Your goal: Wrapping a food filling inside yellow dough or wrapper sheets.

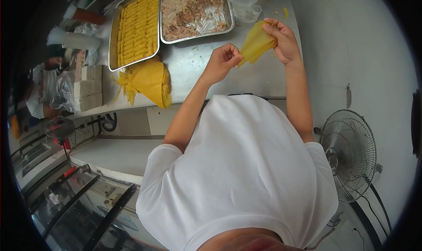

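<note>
Between my two hands a thin yellow wrapper sheet point(257, 42) is held up over the steel table point(194, 76). My left hand point(224, 62) pinches its lower left corner between thumb and fingers. My right hand point(282, 40) grips its upper right edge. Beyond my left hand lies a metal tray of minced filling point(189, 15), part of its bottom bare. Left of that, a second metal tray holds rows of yellow rolls point(138, 28). A folded stack of yellow wrapper sheets point(150, 81), ragged at one end, lies at the near side of the roll tray.
White blocks point(88, 89) are stacked at the table's left, near squeeze bottles point(80, 41). A clear plastic bag point(242, 0) lies beyond my hands. A wall point(329, 53) and a fan point(347, 155) are at the right. Another person point(41, 89) is at the far left.
</note>
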Demonstrator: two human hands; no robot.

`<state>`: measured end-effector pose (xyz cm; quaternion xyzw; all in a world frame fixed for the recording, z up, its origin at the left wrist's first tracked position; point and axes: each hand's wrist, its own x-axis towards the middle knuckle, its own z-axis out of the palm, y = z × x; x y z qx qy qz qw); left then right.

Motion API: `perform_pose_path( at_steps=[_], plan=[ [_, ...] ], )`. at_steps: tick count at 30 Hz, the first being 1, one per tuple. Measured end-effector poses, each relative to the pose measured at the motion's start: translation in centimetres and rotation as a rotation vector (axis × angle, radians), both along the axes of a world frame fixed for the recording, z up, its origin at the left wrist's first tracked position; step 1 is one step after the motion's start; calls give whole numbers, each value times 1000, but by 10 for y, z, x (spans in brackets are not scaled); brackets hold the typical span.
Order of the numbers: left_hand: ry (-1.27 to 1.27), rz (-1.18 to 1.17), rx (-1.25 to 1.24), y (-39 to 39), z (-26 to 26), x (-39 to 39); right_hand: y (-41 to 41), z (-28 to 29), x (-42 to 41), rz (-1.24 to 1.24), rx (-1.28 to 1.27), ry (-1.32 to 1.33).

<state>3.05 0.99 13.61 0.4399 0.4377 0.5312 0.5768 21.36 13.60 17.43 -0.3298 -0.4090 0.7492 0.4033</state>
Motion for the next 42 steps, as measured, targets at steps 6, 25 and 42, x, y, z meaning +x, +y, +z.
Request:
perform_pose_path(
  at_steps=[6,25,42],
  plan=[
    [-14,-4,-33,-3,-9,-4,-4,3,-6,41,-6,-39],
    [782,524,-174,-64,-91,-151,23,0,52,-78,-43,243],
    [952,180,357,-14,-28,-62,-62,-27,-29,416,587,-674]
  ],
)
